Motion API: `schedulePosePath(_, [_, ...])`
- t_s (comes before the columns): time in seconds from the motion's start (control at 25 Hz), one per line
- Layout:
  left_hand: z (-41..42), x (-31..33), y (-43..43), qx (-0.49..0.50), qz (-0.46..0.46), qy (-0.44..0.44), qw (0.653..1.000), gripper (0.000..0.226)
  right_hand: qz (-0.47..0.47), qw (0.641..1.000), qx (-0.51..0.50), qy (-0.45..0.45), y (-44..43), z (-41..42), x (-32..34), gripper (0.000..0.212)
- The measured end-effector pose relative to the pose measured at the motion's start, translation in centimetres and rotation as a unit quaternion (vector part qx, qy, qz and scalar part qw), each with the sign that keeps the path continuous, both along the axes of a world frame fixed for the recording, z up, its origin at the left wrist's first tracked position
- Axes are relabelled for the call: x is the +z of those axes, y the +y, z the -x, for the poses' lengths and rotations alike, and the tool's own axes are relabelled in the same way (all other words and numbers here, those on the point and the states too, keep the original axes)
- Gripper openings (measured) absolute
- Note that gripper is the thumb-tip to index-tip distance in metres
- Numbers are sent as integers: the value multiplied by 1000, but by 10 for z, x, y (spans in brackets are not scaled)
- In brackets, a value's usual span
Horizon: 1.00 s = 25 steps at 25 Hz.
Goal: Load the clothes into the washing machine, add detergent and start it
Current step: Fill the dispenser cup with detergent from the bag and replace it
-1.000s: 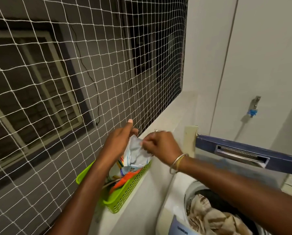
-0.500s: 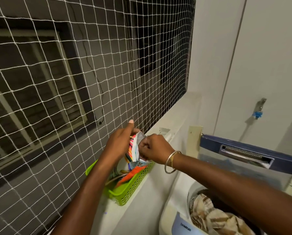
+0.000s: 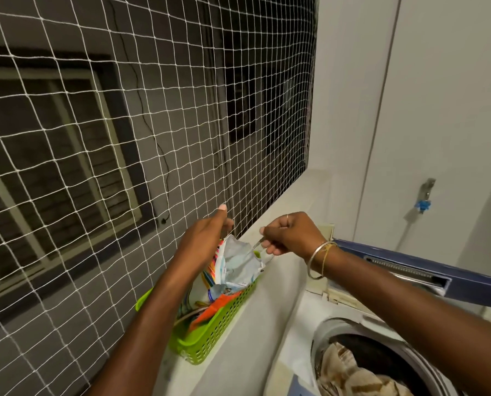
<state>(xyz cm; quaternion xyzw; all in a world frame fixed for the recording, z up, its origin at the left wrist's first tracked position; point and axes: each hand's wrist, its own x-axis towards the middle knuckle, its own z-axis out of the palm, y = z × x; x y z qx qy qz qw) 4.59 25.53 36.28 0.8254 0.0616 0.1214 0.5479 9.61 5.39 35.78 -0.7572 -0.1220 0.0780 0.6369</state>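
A crumpled detergent packet (image 3: 235, 270) stands in a green plastic basket (image 3: 212, 338) on the ledge by the net. My left hand (image 3: 207, 238) grips the packet's top edge and holds it open. Just right of the packet's mouth, my right hand (image 3: 290, 234) pinches a thin handle-like item (image 3: 257, 244); what it is stays unclear. At the lower right, the top-loading washing machine (image 3: 301, 324) stands with its blue lid (image 3: 409, 270) raised. Beige patterned clothes (image 3: 352, 375) lie in its drum.
A white safety net (image 3: 153, 138) covers the opening on the left, directly behind the basket. A wall tap (image 3: 425, 195) with a blue fitting sits above the machine on the right. The narrow white ledge (image 3: 290, 201) runs back toward the corner.
My right hand has drawn back to the right out of the packet's mouth, bringing the thin item with it. My left hand keeps its hold on the packet top.
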Motion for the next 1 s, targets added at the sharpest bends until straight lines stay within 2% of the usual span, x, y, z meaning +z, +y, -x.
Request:
schedulePosePath(0.24, [-14, 4, -9, -11, -12, -1, 1000, 60, -34, 999, -9, 12, -20, -11, 13, 20])
schedulePosePath(0.48, [-25, 4, -13, -8, -17, -4, 1000, 55, 9, 996, 40, -80, -16, -16, -3, 18])
schedulePosePath(0.6, [-29, 4, -12, -5, -21, 0, 1000, 54, 17, 995, 40, -94, -11, -20, -6, 17])
schedulePosePath(0.88, [-40, -2, -2, -11, 5, 0, 1000, 53, -40, 998, 5, 56, -26, -42, 14, 25])
schedulePosePath(1.0, [-43, -4, 0, -9, 32, 8, 999, 54, -42, 996, 8, 78, -34, -50, 22, 25])
